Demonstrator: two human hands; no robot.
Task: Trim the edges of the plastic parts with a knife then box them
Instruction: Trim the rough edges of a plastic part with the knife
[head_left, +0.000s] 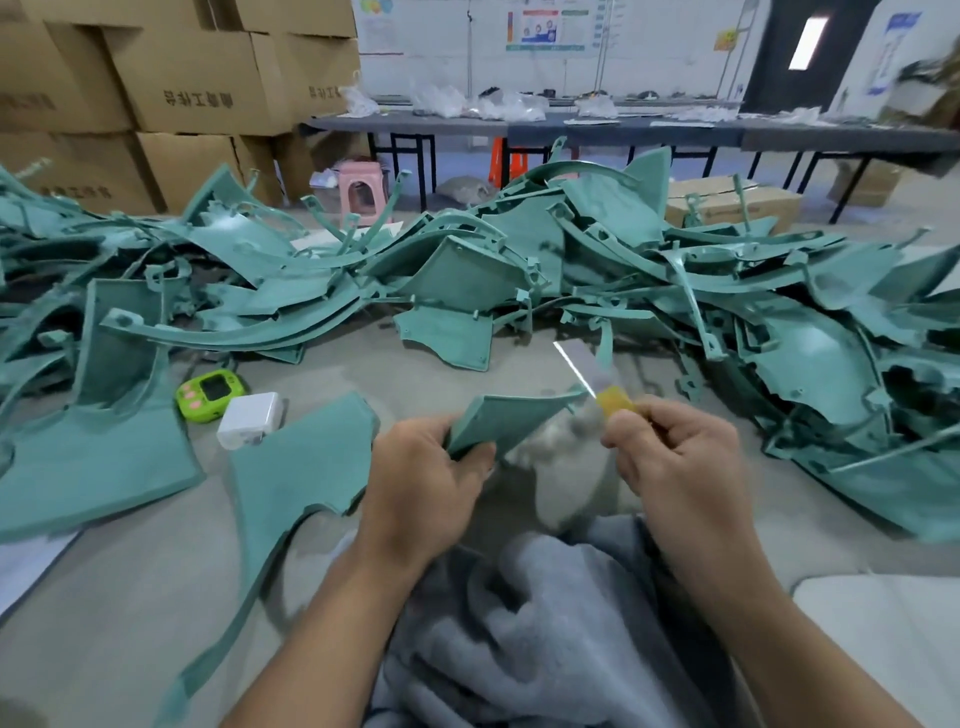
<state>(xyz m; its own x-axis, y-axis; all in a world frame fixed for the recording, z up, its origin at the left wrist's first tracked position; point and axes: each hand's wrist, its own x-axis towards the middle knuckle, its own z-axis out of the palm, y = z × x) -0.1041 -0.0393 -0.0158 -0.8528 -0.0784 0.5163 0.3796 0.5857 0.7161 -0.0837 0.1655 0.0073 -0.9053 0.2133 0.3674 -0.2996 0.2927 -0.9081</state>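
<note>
Standing stacked, far left: boxes (176, 78). Lying side by side on table (130, 597): green timer (210, 393), white charger (251, 420). Gripping small part (506, 415) by its lower edge, above grey cloth (519, 623): left hand (421, 483), fingers curled round it. Pinching knife (597, 384) by yellow handle, blade angling up-left at part's right tip: right hand (670, 447). Sprawling behind, reaching far right: pile (810, 364) of parts.

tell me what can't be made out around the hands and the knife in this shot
Head view, knife blade: motion blur hides whether it touches the held plastic part.
Head view, yellow knife handle: mostly covered by the right hand.
Head view, held part's lower edge: behind the left hand.
Head view, wall posters: too small to read.
</note>
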